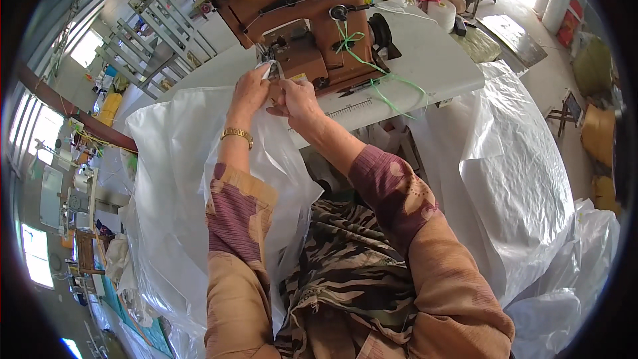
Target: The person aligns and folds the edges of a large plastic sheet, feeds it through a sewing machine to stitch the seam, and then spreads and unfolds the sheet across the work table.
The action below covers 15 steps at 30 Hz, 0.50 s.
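1. The white sheet (176, 153) drapes over the front left of the counter (435, 60) and down beside our lap – its gathered edge is up by the needle end of the brown sewing machine (323, 34)
2. Left grip (248, 95): fingers pinched narrow on that gathered edge, just in front of the machine's working end
3. Right grip (302, 104): fingers curled close beside the left – we cannot tell what sits between them, as the hand hides it
4. For good work here, we would square and flatten the edge before feeding it, keeping fingertips clear of the needle area
5. The sheet's hanging bulk could drag the edge askew, so we would leave some slack near the hands
6. Green thread (347, 41) trails loose across the counter to our right; best kept away from the sheet and our sleeves
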### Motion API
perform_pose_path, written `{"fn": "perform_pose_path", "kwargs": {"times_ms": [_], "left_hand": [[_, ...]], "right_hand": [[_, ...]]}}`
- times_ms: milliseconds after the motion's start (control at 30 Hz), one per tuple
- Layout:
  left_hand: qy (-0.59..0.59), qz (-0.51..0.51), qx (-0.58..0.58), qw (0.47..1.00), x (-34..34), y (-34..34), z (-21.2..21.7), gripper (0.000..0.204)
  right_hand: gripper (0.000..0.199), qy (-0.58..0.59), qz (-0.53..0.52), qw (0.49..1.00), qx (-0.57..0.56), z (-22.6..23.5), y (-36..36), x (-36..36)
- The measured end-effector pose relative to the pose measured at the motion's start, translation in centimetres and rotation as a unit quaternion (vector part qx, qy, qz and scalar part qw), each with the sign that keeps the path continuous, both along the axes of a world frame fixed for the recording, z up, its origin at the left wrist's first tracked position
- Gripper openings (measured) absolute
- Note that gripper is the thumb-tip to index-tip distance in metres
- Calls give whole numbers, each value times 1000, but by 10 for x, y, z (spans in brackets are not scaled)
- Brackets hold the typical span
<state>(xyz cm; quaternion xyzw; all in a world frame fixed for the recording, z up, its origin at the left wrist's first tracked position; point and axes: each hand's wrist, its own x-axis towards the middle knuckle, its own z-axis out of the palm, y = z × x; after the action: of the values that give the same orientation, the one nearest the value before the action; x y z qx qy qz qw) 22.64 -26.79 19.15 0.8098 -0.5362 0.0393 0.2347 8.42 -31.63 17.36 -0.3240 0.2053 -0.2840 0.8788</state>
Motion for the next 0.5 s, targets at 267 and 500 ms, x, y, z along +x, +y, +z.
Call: {"fn": "perform_pose_path", "kwargs": {"times_ms": [267,500], "left_hand": [[-72,8,21,997,-4,0,1,36],[-88,18,32,995,-11,0,3,30]], "right_hand": [[16,-2,-19,999,-31,-5,5,8],[19,23,-77,995,-66,-17,12,21]]}}
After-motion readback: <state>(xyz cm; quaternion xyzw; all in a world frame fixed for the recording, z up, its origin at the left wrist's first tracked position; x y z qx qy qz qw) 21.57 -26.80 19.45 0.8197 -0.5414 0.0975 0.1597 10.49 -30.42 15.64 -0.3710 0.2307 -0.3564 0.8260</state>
